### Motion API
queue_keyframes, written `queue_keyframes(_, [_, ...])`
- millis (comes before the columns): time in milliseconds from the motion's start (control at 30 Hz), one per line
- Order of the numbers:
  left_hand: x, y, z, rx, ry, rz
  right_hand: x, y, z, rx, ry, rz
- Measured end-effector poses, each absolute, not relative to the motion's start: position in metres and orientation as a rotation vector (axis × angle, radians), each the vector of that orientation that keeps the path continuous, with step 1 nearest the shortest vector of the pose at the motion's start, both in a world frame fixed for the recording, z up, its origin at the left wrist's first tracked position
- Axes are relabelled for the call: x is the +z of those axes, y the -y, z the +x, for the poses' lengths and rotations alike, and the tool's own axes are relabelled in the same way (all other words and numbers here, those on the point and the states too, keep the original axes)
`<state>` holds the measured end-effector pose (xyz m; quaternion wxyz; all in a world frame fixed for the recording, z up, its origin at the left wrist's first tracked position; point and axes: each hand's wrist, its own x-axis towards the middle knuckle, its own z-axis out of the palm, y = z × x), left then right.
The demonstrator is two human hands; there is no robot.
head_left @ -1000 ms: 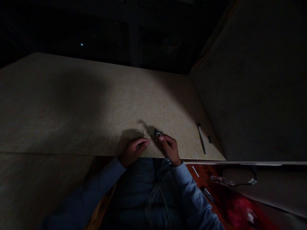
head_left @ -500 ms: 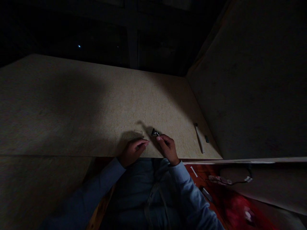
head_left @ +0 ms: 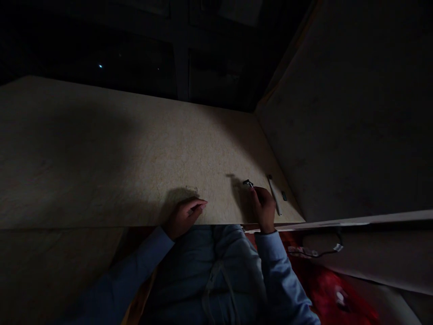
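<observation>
My right hand (head_left: 264, 206) is closed round the handle of a razor (head_left: 248, 183), whose head sticks out above the thumb over the table. Most of the handle is hidden in the fingers. My left hand (head_left: 185, 214) rests at the table's front edge, loosely curved with the fingers stretched out and the thumb close to them; nothing shows in it. Just beyond its knuckles lies a small clear plastic piece (head_left: 191, 188), partly in shadow. A toothbrush (head_left: 275, 196) with a pale handle lies right of my right hand, and a small dark green piece (head_left: 283, 196) is beside it.
The pale table (head_left: 189, 140) meets a wall (head_left: 348, 135) on the right and a dark window (head_left: 135, 63) at the back. Below its front edge on the right are a dark cable (head_left: 324, 254) and red cloth (head_left: 338, 293).
My right hand has carried the razor to the right, away from my left hand and closer to the toothbrush. My left hand has hardly moved. The view has shifted slightly.
</observation>
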<state>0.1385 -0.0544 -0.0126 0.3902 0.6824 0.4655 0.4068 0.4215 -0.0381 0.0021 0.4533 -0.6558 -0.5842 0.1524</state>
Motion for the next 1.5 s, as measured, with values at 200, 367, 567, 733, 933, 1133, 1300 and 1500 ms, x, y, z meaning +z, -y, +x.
queue_keyframes(200, [-0.015, 0.054, 0.139, 1.042, -1.192, 1.773, 0.006, 0.029, 0.465, 0.152, 1.495, -2.005])
queue_keyframes(367, [-0.016, 0.054, 0.138, 1.058, -1.175, 1.81, 0.013, 0.026, 0.459, 0.081, 1.47, -2.229])
queue_keyframes(567, [-0.018, 0.054, 0.139, 1.06, -1.166, 1.813, 0.033, 0.023, 0.441, 0.12, 1.488, -2.427])
queue_keyframes(733, [-0.018, 0.054, 0.138, 1.055, -1.156, 1.808, 0.034, 0.019, 0.444, 0.127, 1.591, -2.421])
queue_keyframes(933, [-0.015, 0.055, 0.139, 1.042, -1.167, 1.748, 0.013, 0.033, 0.466, 0.046, 1.626, -2.122])
queue_keyframes(1133, [-0.012, 0.057, 0.139, 1.042, -1.18, 1.664, -0.007, 0.066, 0.464, -0.02, 1.68, -1.637])
queue_keyframes(1300, [0.003, 0.058, 0.135, 1.149, -1.082, 2.024, -0.026, 0.068, 0.444, 0.008, 1.944, -1.408])
queue_keyframes(1500, [0.012, 0.037, 0.103, 0.923, -1.436, 2.271, -0.033, 0.064, 0.437, -0.108, 1.898, -1.432])
